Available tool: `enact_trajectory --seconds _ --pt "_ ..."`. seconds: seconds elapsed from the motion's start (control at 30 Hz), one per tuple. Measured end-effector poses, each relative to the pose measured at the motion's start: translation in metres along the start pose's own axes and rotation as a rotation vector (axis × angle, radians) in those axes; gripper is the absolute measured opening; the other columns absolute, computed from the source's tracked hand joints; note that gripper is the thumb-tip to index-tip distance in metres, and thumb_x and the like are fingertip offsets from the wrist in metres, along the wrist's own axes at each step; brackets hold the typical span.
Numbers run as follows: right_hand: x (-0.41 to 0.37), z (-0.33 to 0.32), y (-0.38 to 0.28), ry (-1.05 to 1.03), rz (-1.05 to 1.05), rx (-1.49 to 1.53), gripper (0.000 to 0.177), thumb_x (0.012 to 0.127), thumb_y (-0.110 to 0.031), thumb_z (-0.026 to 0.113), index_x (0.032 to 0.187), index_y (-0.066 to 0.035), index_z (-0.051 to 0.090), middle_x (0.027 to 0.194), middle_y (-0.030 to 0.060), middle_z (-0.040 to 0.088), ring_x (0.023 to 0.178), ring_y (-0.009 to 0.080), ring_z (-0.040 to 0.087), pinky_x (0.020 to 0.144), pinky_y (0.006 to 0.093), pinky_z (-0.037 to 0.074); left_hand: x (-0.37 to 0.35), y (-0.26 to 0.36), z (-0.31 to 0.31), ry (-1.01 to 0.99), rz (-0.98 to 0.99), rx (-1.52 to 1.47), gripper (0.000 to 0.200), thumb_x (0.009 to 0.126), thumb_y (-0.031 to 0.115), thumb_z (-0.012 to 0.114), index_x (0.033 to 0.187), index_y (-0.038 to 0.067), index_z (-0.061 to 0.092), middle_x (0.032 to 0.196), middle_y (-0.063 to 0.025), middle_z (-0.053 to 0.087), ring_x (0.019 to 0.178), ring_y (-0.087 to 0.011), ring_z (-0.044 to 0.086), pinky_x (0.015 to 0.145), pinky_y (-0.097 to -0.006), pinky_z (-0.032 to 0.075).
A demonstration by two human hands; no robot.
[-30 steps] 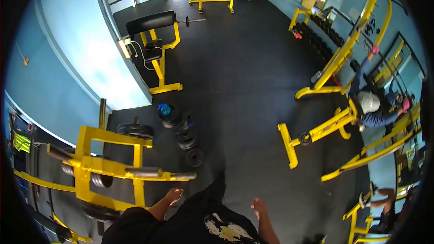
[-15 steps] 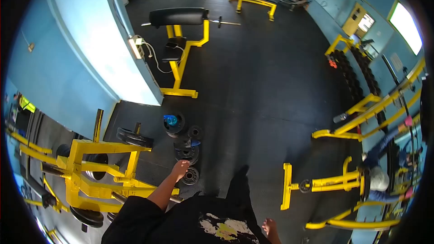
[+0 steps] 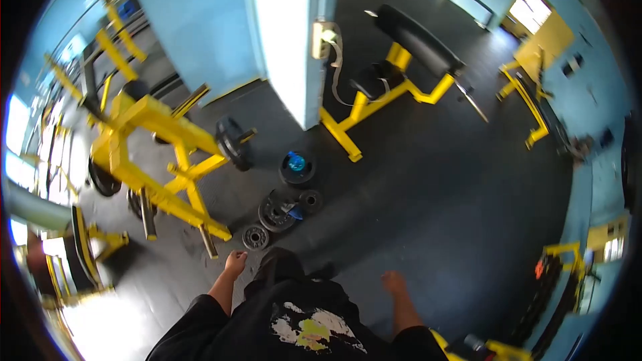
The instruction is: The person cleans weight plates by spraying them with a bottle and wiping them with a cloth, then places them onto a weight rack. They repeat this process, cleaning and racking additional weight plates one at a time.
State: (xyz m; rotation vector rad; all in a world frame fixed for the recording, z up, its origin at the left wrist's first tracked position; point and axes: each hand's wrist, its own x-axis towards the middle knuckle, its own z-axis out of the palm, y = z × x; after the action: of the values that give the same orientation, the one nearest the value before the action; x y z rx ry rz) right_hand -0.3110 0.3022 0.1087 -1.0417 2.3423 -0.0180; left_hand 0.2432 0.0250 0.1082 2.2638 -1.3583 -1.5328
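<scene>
L hand hangs low beside the black shirt, holding nothing, fingers slack and a bit apart, tips toward the small plate at the near end of the plate pile. The hand is just short of that plate, not touching. R hand is well right of the pile over bare floor, also empty, fingers loose and hanging; too small to say more. Changed vs half a sec ago: then the L arm was stretched out w/ the hand over the near end of the pile. Now it sits closer in to the body, and the small plate shows clear in front of it. R hand, then at the bottom edge, is now up in full view. The view has swung too. The yellow rack, w/ a big plate on its peg, now fills the space left of the pile. The blue pillar stands behind the pile, and the curl station sits behind and right of it. The person at the machine far right of the pile a moment ago is out of frame. Pile itself looks the same: plate w/ a blue thing on it at the far end, a little plate just right of the middle stack. Judging by this, no plate has been lifted. All lie flat on the floor, and the L hand is the one nearest them.
</scene>
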Motion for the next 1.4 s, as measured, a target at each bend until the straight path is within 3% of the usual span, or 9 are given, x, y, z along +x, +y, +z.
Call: enact_trajectory --seconds 0.1,0.3,0.37,0.63,1.0,1.07,1.27,1.33,1.4 --pt "0.124 -0.138 -0.058 0.132 -0.098 0.131 0.028 0.09 -0.028 0.066 0.105 -0.004 0.068 0.097 0.0145 0.072 0.091 0.0311 0.07 0.081 0.04 0.055 -0.047 -0.008 0.039 0.067 -0.099 -0.358 0.039 0.09 0.029 0.065 0.118 0.001 0.061 0.103 -0.0115 0.069 0.095 -0.0235 0.066 0.083 -0.0355 0.052" --pt "0.236 -0.173 -0.154 0.165 -0.391 0.075 0.024 0.09 -0.024 0.068 0.104 -0.006 0.066 0.092 0.0132 0.072 0.083 0.03 0.07 0.078 0.0365 0.055 -0.05 -0.012 0.106 0.219 -0.362 -0.483 0.036 0.092 0.029 0.064 0.114 0.0 0.063 0.098 -0.0118 0.07 0.092 -0.0226 0.066 0.082 -0.0354 0.052" --pt "0.25 -0.155 -0.182 0.1 -0.604 0.012 0.031 0.089 -0.029 0.069 0.109 -0.006 0.067 0.095 0.0128 0.073 0.093 0.0275 0.07 0.084 0.0362 0.053 -0.039 0.003 0.124 0.094 -0.433 -0.36 0.04 0.091 0.034 0.063 0.109 -0.001 0.066 0.101 -0.0165 0.071 0.098 -0.0286 0.068 0.087 -0.0385 0.052" --pt "0.267 -0.111 -0.315 -0.586 -0.436 0.41 0.044 0.094 -0.024 0.067 0.13 -0.002 0.057 0.125 0.0155 0.064 0.109 0.0213 0.065 0.095 0.0318 0.049 0.047 0.13 0.16 0.209 -0.221 -0.424 0.04 0.091 0.035 0.064 0.108 -0.001 0.066 0.103 -0.0192 0.07 0.102 -0.0314 0.067 0.089 -0.0396 0.051" --pt "0.53 0.083 -0.445 -0.262 -1.188 -0.009 0.089 0.082 -0.029 0.074 0.151 -0.005 0.023 0.145 0.0264 0.039 0.134 0.0416 0.04 0.11 0.0469 0.038 0.211 0.157 0.221 0.4 -0.032 -0.64 0.027 0.093 0.022 0.064 0.109 0.0 0.063 0.097 -0.0129 0.069 0.088 -0.0219 0.067 0.079 -0.0342 0.053" --pt "0.567 0.133 -0.461 -0.086 -1.346 0.068 0.086 0.083 -0.026 0.074 0.151 -0.006 0.026 0.144 0.0242 0.042 0.133 0.0395 0.043 0.109 0.0453 0.039 0.247 0.145 0.245 0.404 0.057 -0.594 0.027 0.093 0.021 0.064 0.11 0.0 0.063 0.105 -0.014 0.066 0.091 -0.0228 0.067 0.081 -0.0351 0.052" --pt "0.604 0.208 -0.474 -0.363 -1.171 0.332 0.06 0.089 -0.015 0.065 0.143 -0.002 0.043 0.109 0.0142 0.07 0.108 0.0308 0.065 0.101 0.0364 0.046 0.297 0.143 0.286 0.567 0.2 -0.138 0.037 0.087 0.026 0.069 0.117 0.006 0.06 0.11 -0.0139 0.063 0.102 -0.033 0.064 0.088 -0.0431 0.05" --pt "0.619 0.226 -0.461 -0.288 -1.221 0.562 0.055 0.091 -0.012 0.061 0.142 -0.001 0.045 0.096 0.0109 0.073 0.099 0.0274 0.069 0.097 0.0359 0.048 0.295 0.155 0.298 0.313 0.025 0.505 0.046 0.085 0.031 0.072 0.125 0.01 0.059 0.112 -0.0111 0.062 0.107 -0.0303 0.061 0.092 -0.0414 0.047" --pt "0.639 0.241 -0.459 -0.316 -1.356 0.679 0.055 0.091 -0.011 0.059 0.143 -0.001 0.044 0.1 0.0113 0.073 0.104 0.0245 0.067 0.098 0.0371 0.047 0.302 0.171 0.307 0.566 0.206 0.412 0.06 0.083 0.037 0.072 0.134 0.011 0.053 0.118 -0.01 0.06 0.109 -0.0291 0.06 0.092 -0.0405 0.046"
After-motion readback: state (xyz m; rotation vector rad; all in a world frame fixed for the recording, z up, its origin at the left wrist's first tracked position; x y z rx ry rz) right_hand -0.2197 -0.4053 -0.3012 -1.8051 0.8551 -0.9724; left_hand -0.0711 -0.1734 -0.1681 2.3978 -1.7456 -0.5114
